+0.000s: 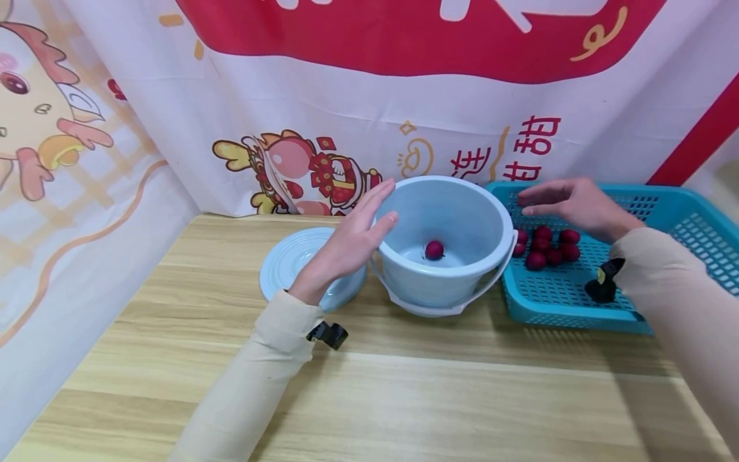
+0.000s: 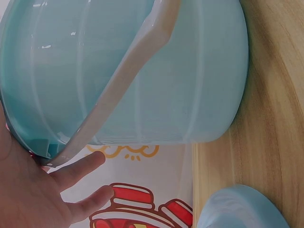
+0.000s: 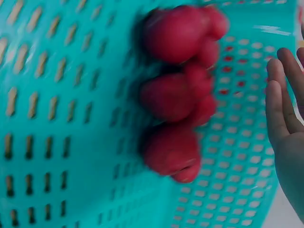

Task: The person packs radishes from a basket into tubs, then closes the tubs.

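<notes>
A pale blue bucket [image 1: 435,282] with a white handle [image 2: 128,71] stands upright on the table, one dark red round fruit [image 1: 434,249] lying on its bottom. My left hand [image 1: 359,239] rests against the bucket's left rim, fingers extended, as the left wrist view also shows. Over the turquoise basket [image 1: 577,316] is my right hand [image 1: 577,204], above several more red fruits [image 1: 541,245] grouped at the basket's left side. In the right wrist view its fingers [image 3: 280,107] look fairly straight, apart from the fruits, holding nothing visible.
A round pale blue lid [image 1: 281,264] lies on the wooden table [image 1: 404,398], left of the bucket and partly behind my left hand. The basket stands close at the bucket's right. A printed cloth [image 1: 346,96] hangs behind everything.
</notes>
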A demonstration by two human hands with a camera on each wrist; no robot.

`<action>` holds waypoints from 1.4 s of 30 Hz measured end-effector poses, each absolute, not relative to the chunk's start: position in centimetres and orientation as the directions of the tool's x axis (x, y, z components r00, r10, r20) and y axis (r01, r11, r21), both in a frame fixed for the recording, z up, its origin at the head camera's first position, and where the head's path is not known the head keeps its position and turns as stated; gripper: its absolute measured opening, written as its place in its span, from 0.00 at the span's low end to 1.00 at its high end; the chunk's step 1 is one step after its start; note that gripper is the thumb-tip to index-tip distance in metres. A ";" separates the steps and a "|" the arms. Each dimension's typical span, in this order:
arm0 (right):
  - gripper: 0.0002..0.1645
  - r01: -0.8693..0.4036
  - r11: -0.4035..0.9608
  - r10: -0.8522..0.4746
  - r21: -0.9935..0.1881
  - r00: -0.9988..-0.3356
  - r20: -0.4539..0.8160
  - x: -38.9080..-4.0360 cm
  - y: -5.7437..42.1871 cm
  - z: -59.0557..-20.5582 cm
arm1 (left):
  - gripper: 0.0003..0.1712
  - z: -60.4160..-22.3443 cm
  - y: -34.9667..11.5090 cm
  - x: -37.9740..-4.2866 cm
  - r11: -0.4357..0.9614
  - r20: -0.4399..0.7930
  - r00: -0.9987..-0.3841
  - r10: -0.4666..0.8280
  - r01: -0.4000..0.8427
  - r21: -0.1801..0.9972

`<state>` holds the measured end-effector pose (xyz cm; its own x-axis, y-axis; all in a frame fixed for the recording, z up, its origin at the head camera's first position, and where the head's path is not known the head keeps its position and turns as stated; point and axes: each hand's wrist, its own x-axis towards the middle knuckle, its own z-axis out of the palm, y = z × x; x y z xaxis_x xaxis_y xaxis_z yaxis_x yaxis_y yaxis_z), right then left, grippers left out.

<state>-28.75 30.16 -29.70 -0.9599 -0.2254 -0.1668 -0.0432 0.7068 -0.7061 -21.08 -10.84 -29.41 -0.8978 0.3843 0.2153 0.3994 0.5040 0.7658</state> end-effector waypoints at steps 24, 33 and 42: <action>0.33 -0.042 0.792 -0.241 -0.609 -0.938 -0.249 -29.9 30.9 -32.6 | 0.37 -29.5 -10.9 -21.0 0.501 0.215 -0.901 0.378 0.394 0.771; 0.31 -0.080 0.832 -0.253 -0.548 -0.935 -0.248 -29.9 31.0 -32.9 | 0.37 -29.4 -10.7 -21.1 0.501 0.217 -0.897 0.386 0.401 0.767; 0.30 -0.133 0.868 -0.269 -0.478 -0.936 -0.229 -30.2 30.7 -33.0 | 0.37 -29.4 -10.7 -21.0 0.502 0.217 -0.898 0.383 0.400 0.767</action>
<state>-30.21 30.74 -33.05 -0.9355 -0.2690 -0.2290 -0.1327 0.8683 -0.4779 -21.00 -10.70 -29.42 -0.8978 0.3829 0.2175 0.3997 0.5016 0.7672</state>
